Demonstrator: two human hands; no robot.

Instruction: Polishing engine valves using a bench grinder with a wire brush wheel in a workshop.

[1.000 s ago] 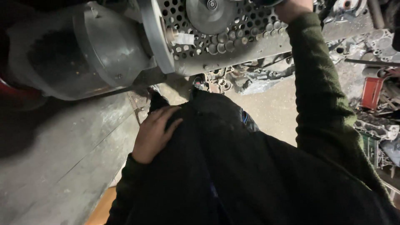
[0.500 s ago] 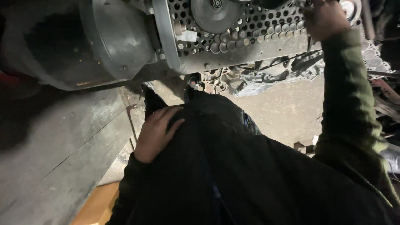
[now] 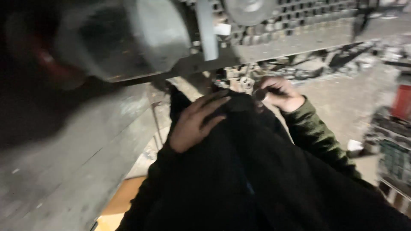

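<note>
Around you a dim workshop, grey concrete floor [image 3: 77, 171], scrap-littered ground [image 3: 342, 102], red container [image 3: 402, 102] at right.

A grey metal machine [image 3: 141, 42] with a plate of dark round holes [image 3: 299, 21] fills the far side. The near cloth [image 3: 239, 171] is black. The right sleeve [image 3: 317, 137] is olive green. A red box [image 3: 402, 102] shows far right, an orange-tan board [image 3: 120, 201] near left.
</note>
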